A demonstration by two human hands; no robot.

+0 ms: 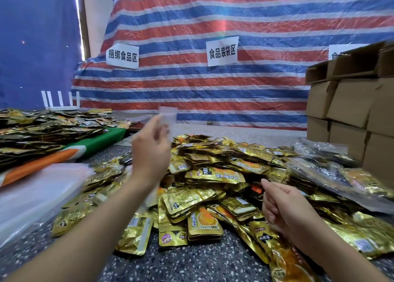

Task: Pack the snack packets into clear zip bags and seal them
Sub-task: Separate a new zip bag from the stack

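Your left hand is raised, its fingers pinched on an empty clear zip bag that stands upright above them. Your right hand holds nothing, its fingers loosely curled. The snack packets lie heaped on the surface below and between both hands, nearest your right fingers, so that hand is probably the one to pick. Most packets' long axes run left to right.

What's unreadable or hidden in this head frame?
- Zip bag in left hand: motion-blurred; open or sealed unclear.
- Right hand: fingers curled, seen from behind; any contents hidden.
- Third wall sign: blocked by cardboard boxes.
- Packed bags at right: glare hides contents.
- Packet print: too small.
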